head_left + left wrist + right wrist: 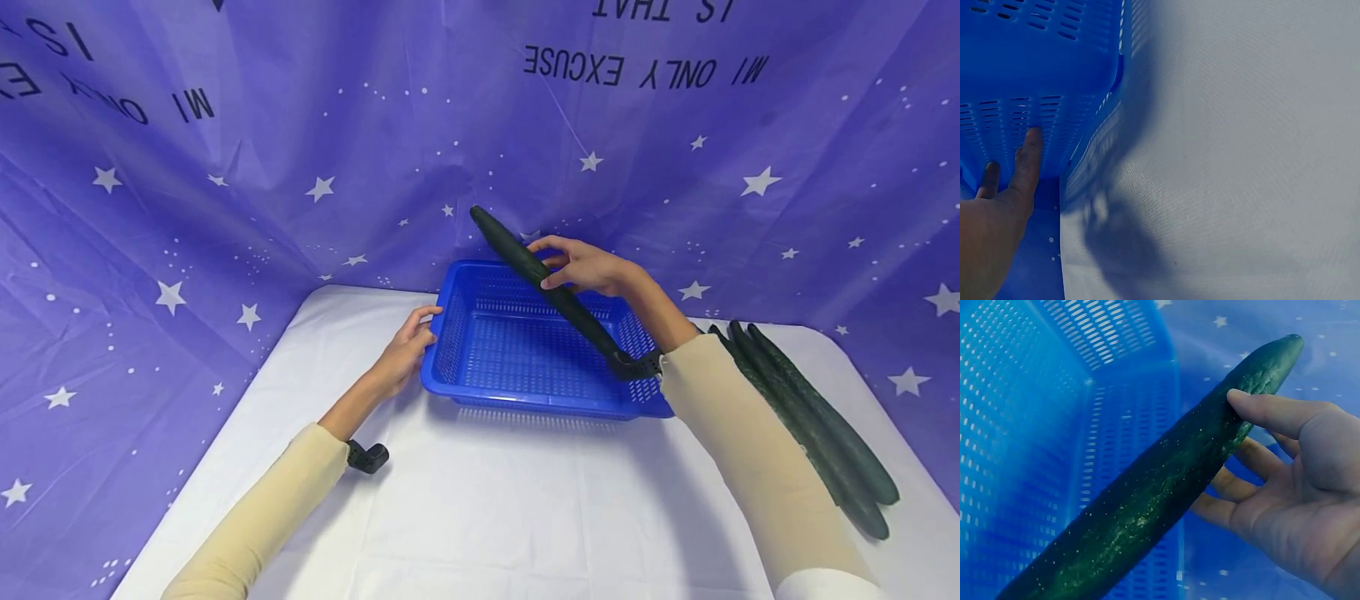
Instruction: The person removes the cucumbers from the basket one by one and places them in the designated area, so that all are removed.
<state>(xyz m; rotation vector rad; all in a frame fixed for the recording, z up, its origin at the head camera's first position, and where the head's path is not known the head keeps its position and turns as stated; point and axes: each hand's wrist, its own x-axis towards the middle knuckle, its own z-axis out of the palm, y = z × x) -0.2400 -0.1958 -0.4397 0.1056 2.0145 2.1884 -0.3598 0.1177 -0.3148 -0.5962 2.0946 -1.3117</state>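
A long dark green cucumber (573, 312) slants over a blue plastic basket (450, 379), its far end raised past the back rim. My right hand (588, 267) grips it around the middle in the head view. In the right wrist view the thumb lies on one side of the cucumber (1141, 494) and the fingers of the right hand (1297, 475) reach behind it. My left hand (405, 350) is at the basket's left side. The left wrist view shows the fairly straight fingers of the left hand (1007, 206) touching the slotted outer wall of the basket (1079, 125).
Several more cucumbers (840, 433) lie side by side on the white tablecloth (480, 500) at the right, partly hidden by the right sleeve (738, 442). A purple star-printed curtain (375, 125) hangs right behind the basket and along the sides.
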